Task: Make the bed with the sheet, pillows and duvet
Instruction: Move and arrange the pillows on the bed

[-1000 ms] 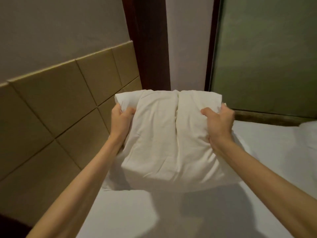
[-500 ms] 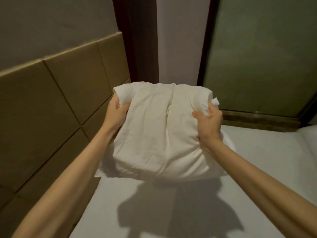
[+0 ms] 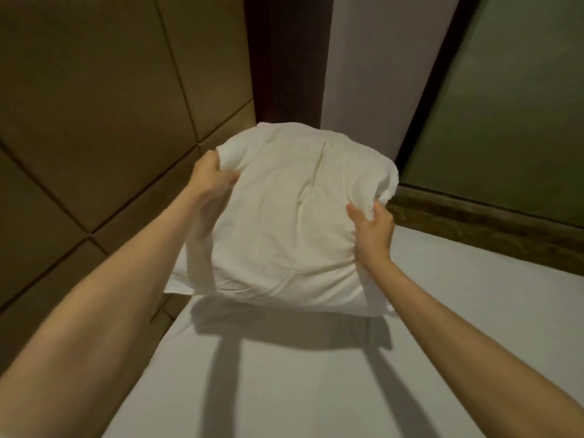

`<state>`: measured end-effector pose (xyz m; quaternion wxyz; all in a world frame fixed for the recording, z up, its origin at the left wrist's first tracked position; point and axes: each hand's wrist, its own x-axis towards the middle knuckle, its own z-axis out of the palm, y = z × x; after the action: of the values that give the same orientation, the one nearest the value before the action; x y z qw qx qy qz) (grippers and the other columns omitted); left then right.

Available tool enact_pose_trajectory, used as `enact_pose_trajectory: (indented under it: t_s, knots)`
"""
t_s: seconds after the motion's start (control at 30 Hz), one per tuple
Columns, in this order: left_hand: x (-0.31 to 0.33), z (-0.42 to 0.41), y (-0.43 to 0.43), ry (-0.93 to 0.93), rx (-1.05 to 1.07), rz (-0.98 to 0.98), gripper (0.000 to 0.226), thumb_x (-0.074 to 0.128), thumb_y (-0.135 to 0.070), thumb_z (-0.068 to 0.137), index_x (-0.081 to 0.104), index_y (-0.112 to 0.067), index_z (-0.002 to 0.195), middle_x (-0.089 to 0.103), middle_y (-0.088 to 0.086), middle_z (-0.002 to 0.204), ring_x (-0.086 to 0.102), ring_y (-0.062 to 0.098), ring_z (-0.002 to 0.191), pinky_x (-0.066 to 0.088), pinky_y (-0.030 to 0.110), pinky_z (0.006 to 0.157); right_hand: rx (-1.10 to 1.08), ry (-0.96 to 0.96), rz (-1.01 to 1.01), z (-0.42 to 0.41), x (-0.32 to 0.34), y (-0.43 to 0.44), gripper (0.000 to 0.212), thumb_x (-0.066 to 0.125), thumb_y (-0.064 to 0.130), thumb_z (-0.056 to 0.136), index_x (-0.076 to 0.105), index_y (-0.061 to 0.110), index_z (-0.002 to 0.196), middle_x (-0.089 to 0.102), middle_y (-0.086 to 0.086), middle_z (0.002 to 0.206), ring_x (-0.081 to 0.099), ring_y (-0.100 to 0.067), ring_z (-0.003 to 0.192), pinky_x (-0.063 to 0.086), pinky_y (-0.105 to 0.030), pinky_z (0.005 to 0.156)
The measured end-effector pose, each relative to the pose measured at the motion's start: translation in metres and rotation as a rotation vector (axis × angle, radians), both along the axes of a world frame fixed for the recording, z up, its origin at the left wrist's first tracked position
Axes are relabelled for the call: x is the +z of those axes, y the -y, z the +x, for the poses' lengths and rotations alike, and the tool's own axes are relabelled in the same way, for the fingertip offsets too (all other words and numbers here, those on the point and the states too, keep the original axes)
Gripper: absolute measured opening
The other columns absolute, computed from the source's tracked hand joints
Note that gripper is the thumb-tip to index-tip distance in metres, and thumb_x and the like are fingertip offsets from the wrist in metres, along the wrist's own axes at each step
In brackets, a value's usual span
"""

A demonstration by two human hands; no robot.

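Pillow [image 3: 294, 216] now reads tilted against half a second back: its upper corners no longer sit level, the one at 10 o'clock higher than the one at 2 o'clock. Left hand [image 3: 210, 178] has risen with it, while the right hand [image 3: 373, 229] keeps about the same height.

Both arms extended forward, forearms bare, converging on the pillow from 7 and 5 o'clock.

Left hand: grips the pillow's edge at its 10 o'clock corner, thumb on the front face, fingers hidden behind the fabric.

Right hand: grips a bunch of pillowcase at the pillow's 3 o'clock edge, thumb pressed into the front, fingers curled round the gathered cloth.

Pillow: white, creased down the middle, held near upright at frame centre over the head end of the bed. Lower edge is close above the sheet [image 3: 316, 390]; contact cannot be judged. Shadow lies on the sheet directly below it.

Padded headboard [image 3: 94, 121] at 9 o'clock, dark post [image 3: 284, 58] at 12, wooden ledge [image 3: 489, 226] at 3.
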<state>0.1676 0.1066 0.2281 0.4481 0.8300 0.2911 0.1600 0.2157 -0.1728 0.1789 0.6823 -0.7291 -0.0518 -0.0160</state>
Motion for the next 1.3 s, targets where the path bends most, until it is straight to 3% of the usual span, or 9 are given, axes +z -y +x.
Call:
enact_pose_trajectory:
  t_s: [0.1,0.23,0.3,0.4,0.57,0.67,0.87,1.03,1.3]
  knots:
    - [-0.076,0.013,-0.027,-0.155,0.09,-0.023,0.05,0.066,-0.018,0.088,0.048,-0.01,0.134,0.054,0.009,0.131,0.052,0.031,0.121,0.046,0.044,0.097,0.125,-0.278,-0.071,0.021,-0.071,-0.024,0.043,0.056,0.015,0.094,0.05,0.009,0.136,0.059,-0.007,0.128,0.055,-0.027,0.117,0.045,-0.036,0.101]
    - [-0.171,0.003,-0.042,-0.405,0.162,0.114,0.04,0.062,-0.015,0.087,0.053,-0.011,0.126,0.059,0.015,0.121,0.056,0.037,0.108,0.048,0.045,0.087,0.258,-0.607,-0.173,0.02,-0.158,-0.03,0.052,0.052,0.015,0.096,0.036,0.008,0.145,0.048,-0.01,0.14,0.05,-0.027,0.123,0.039,-0.02,0.09]
    - [-0.206,-0.008,-0.05,-0.513,0.146,0.172,0.035,0.061,-0.017,0.088,0.053,-0.009,0.121,0.059,0.015,0.117,0.056,0.037,0.104,0.048,0.043,0.082,0.33,-0.62,-0.22,0.014,-0.187,-0.033,0.05,0.05,0.012,0.097,0.037,0.008,0.145,0.05,-0.01,0.139,0.05,-0.025,0.124,0.037,-0.015,0.084]
    - [-0.239,-0.016,-0.062,-0.598,0.163,0.26,0.04,0.059,-0.019,0.091,0.046,0.0,0.124,0.053,0.022,0.123,0.052,0.042,0.11,0.046,0.046,0.085,0.397,-0.616,-0.244,0.015,-0.21,-0.045,0.053,0.051,0.016,0.097,0.033,0.013,0.147,0.048,-0.006,0.141,0.048,-0.022,0.125,0.035,-0.017,0.09]
    - [-0.246,0.006,-0.059,-0.847,0.06,0.6,0.037,0.041,-0.018,0.097,0.041,-0.003,0.131,0.046,0.021,0.125,0.05,0.042,0.111,0.044,0.047,0.085,0.438,-0.628,-0.298,0.023,-0.215,-0.065,0.065,0.055,0.031,0.094,0.024,0.022,0.151,0.045,-0.005,0.144,0.047,-0.025,0.127,0.038,-0.024,0.094]
    - [-0.243,0.023,-0.057,-0.982,0.003,0.73,0.036,0.037,-0.011,0.097,0.046,-0.003,0.131,0.048,0.02,0.129,0.051,0.039,0.116,0.046,0.044,0.087,0.384,-0.624,-0.219,0.022,-0.208,-0.067,0.07,0.064,0.03,0.088,0.029,0.022,0.149,0.05,-0.003,0.139,0.051,-0.023,0.121,0.042,-0.025,0.091]
    - [-0.277,0.003,-0.058,-0.986,-0.095,0.795,0.041,0.036,-0.016,0.098,0.039,0.001,0.135,0.048,0.02,0.133,0.045,0.036,0.122,0.032,0.041,0.102,0.384,-0.679,-0.44,-0.027,-0.233,-0.037,0.097,0.069,0.055,0.076,0.013,0.028,0.151,0.047,-0.005,0.143,0.047,-0.028,0.129,0.035,-0.039,0.111]
    - [-0.288,-0.009,-0.061,-0.987,-0.103,0.561,0.047,0.035,-0.019,0.097,0.028,-0.006,0.141,0.041,0.018,0.136,0.038,0.037,0.125,0.028,0.052,0.104,0.333,-0.628,-0.411,-0.048,-0.239,-0.046,0.082,0.067,0.041,0.084,0.02,0.019,0.147,0.05,-0.008,0.14,0.051,-0.028,0.125,0.038,-0.041,0.108]
    - [-0.275,-0.017,-0.07,-0.957,-0.084,0.546,0.037,0.035,-0.03,0.099,0.039,-0.009,0.129,0.05,0.024,0.121,0.049,0.042,0.11,0.039,0.047,0.092,0.264,-0.767,-0.373,-0.046,-0.246,-0.03,0.086,0.075,0.049,0.073,0.03,0.024,0.142,0.054,0.0,0.134,0.052,-0.025,0.124,0.038,-0.035,0.107]
